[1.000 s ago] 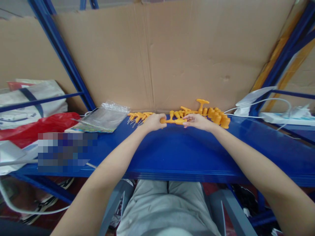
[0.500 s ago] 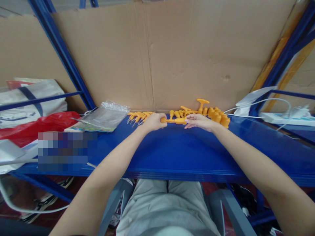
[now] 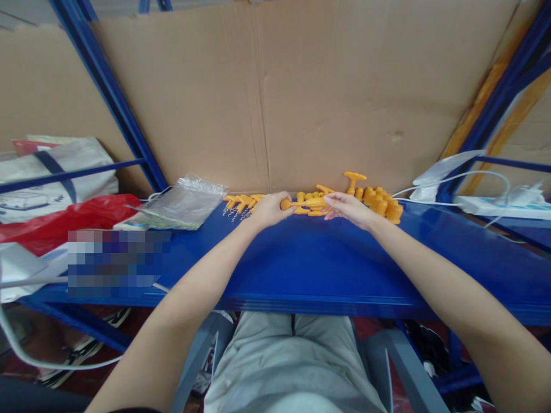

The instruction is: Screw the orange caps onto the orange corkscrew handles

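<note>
"How many hands?"
"Two. The left hand [image 3: 272,210] is closed around the ball end of one orange tool [image 3: 316,203]; the right hand [image 3: 346,209] touches its thicker end, though I can't tell whether it grips."
"Where's the tool?"
"Sideways between them, over the back of the blue table [image 3: 301,264]. It's smooth, with a narrow neck."
"Others?"
"One upright T-handle [image 3: 355,179], and at least three corkscrews [image 3: 243,202] beside the left hand."

Bare hands [image 3: 271,210], bare forearms [image 3: 217,258], pale trousers [image 3: 267,335]
</note>
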`<state>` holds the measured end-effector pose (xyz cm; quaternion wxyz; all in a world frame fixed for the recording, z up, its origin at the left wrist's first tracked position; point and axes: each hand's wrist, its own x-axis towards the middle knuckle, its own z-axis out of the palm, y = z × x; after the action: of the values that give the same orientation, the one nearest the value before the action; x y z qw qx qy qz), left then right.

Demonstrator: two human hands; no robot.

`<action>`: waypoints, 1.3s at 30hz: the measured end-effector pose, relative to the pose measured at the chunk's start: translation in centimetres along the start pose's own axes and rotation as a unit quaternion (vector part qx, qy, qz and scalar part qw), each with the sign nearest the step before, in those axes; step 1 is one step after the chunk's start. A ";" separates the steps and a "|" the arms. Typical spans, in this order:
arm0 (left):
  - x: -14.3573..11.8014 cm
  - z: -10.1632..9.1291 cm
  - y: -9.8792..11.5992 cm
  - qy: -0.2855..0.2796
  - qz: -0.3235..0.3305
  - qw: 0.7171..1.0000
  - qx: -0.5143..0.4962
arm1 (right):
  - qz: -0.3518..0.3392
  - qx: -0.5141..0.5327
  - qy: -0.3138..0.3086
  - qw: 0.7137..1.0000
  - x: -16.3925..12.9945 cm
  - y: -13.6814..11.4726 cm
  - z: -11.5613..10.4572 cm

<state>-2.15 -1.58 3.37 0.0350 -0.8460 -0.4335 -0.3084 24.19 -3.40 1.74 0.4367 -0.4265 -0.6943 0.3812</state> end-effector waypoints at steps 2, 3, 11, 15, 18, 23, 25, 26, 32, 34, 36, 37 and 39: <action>0.0 0.0 0.0 0.004 -0.002 1.000 -0.002 | -0.004 0.006 -0.002 1.000 0.0 0.0 -0.1; 0.0 0.0 0.1 0.004 -0.003 1.000 -0.002 | -0.004 0.012 -0.003 1.000 0.0 0.0 -0.2; 0.0 -0.2 0.2 0.020 0.011 1.000 -0.012 | -0.019 0.015 -0.001 1.000 -0.2 -0.3 -0.3; -0.1 -0.3 0.4 0.030 0.015 0.999 -0.011 | -0.014 -0.004 0.012 1.000 -0.5 -1.0 0.0; -0.2 -0.3 0.7 0.033 0.014 0.999 -0.005 | -0.025 -0.004 0.005 1.000 -0.6 -1.3 0.3; -0.2 -0.2 0.8 0.043 0.027 0.999 -0.008 | -0.017 -0.012 -0.001 1.000 -0.3 -1.3 0.6; -0.1 -0.2 0.7 0.044 0.029 0.998 -0.015 | -0.010 -0.021 0.000 1.000 -0.1 -1.1 0.5; -0.1 -0.1 0.6 0.044 0.028 0.998 -0.019 | -0.010 -0.028 -0.002 1.000 0.0 -1.0 0.4; 0.0 -0.2 0.2 0.023 0.013 0.999 -0.042 | -0.044 -0.064 -0.046 0.996 0.0 -0.2 -0.5; 0.0 -0.3 0.1 0.018 0.007 0.999 -0.045 | -0.053 -0.074 -0.043 0.995 0.0 0.0 -0.8; 0.0 -0.3 0.0 0.019 0.004 0.999 -0.040 | -0.061 -0.077 -0.031 0.995 0.1 0.2 -0.9; 0.0 -0.3 0.0 0.022 0.003 0.999 -0.035 | -0.067 -0.073 -0.029 0.995 0.2 0.3 -1.0; 0.0 -0.2 0.0 0.026 0.006 0.999 -0.027 | -0.083 -0.059 -0.028 0.994 0.4 0.6 -0.9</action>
<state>-2.27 -1.60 3.54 0.0250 -0.8408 -0.4190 -0.3418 25.08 -2.66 1.64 0.4211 -0.3820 -0.7604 0.3138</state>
